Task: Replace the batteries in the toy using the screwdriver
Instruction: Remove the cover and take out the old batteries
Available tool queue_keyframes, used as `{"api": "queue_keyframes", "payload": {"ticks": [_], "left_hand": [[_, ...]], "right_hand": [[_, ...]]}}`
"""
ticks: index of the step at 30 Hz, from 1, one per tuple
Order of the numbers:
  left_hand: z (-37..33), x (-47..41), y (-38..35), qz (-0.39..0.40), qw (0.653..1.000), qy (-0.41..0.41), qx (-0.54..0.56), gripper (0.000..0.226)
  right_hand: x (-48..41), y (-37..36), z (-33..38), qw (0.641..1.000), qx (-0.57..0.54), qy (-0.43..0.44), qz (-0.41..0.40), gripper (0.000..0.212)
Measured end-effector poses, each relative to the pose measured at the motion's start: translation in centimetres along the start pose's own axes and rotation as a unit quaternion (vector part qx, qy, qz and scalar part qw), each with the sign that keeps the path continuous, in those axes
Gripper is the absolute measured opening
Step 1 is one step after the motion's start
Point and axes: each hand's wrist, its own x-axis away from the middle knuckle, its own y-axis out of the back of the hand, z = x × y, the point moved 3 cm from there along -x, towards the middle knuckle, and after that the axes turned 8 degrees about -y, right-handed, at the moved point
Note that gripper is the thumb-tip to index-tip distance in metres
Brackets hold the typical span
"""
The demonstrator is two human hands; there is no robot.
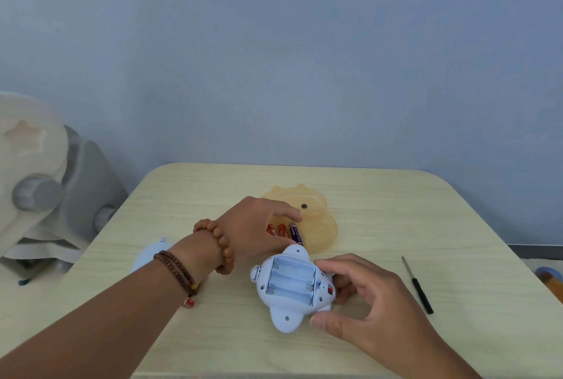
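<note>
Left hand (256,226) reaches far of toy (291,287), fingers curled over batteries (285,232) in tray (316,226); grip not discernible. Right hand (362,302) clamps toy, empty bay up, slots running left-right. Batteries point near-far, need turning. Screwdriver (416,284) idle, right.

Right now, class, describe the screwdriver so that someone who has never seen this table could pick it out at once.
Start at the pale wooden table and look to its right side, past the right hand that steadies the blue toy. There lies the screwdriver, alone on the bare wood. It is the only thin, straight thing here: a grey metal shaft and a black handle.
</note>
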Motion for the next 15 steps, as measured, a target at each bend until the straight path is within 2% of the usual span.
{"api": "queue_keyframes", "payload": {"ticks": [3, 6, 8, 11, 15], "left_hand": [[-0.3, 0.8, 1.5, -0.046, 0.999, -0.025, 0.001, 0.049], [-0.1, 3.0, 4.6, -0.108, 0.994, -0.014, 0.002, 0.039], [0.7, 5.1, 6.5, -0.071, 0.997, 0.009, -0.015, 0.041], [1.6, 8.5, 7.7, 0.006, 0.999, 0.034, -0.042, 0.065], [2.5, 11.5, 6.2, 0.095, 0.988, 0.054, -0.107, 0.083]], "right_hand": [[0.1, 0.0, 0.1, 1.000, 0.003, -0.001, 0.002, 0.057], [0.1, 0.1, 0.2, 1.000, 0.010, -0.001, 0.003, 0.057], [0.1, 0.0, 0.2, 1.000, 0.011, -0.002, 0.004, 0.057], [0.1, -0.1, 0.3, 1.000, 0.011, 0.001, 0.003, 0.058], [0.2, 0.1, 0.3, 1.000, 0.012, 0.006, 0.000, 0.057]]}}
